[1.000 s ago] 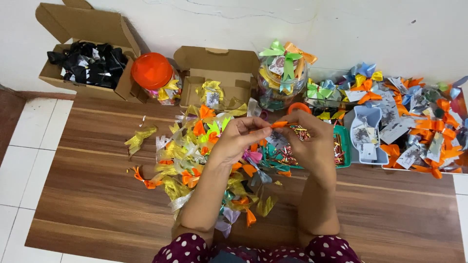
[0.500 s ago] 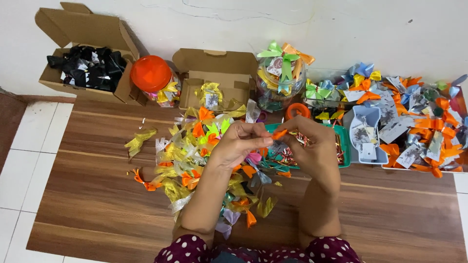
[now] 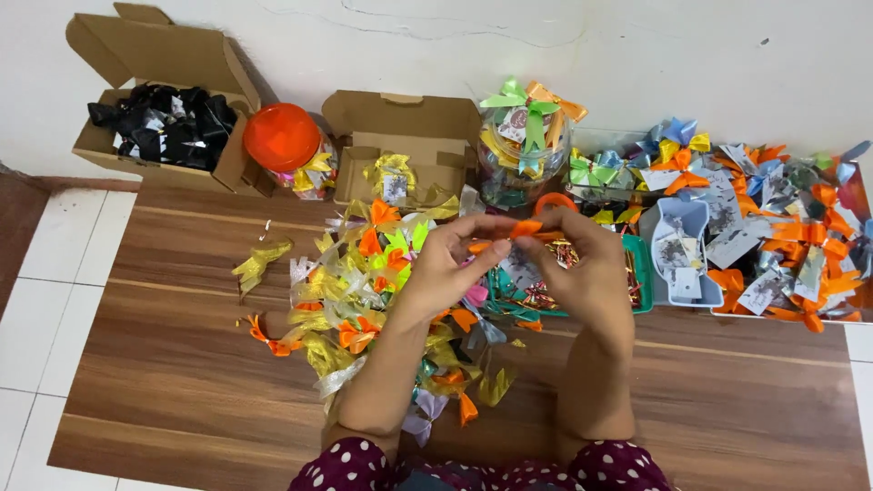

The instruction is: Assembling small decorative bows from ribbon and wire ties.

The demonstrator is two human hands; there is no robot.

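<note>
Both forearms come up from the bottom edge, bare below dark polka-dot sleeves, angled in toward each other. Left hand and right hand meet in the middle, raised, palms facing inward. Fingers on each are curled, thumbs and index fingertips pinched close together, the two grips almost touching.

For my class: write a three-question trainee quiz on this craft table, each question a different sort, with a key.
1. True or false: both hands pinch one orange ribbon piece.
2. What sits in the open cardboard box at far left? A) black bows B) orange bows C) scissors
3. What colour is the lid of the jar beside that box?

Key: 1 true; 2 A; 3 orange. The left hand and right hand meet above the table.
</note>
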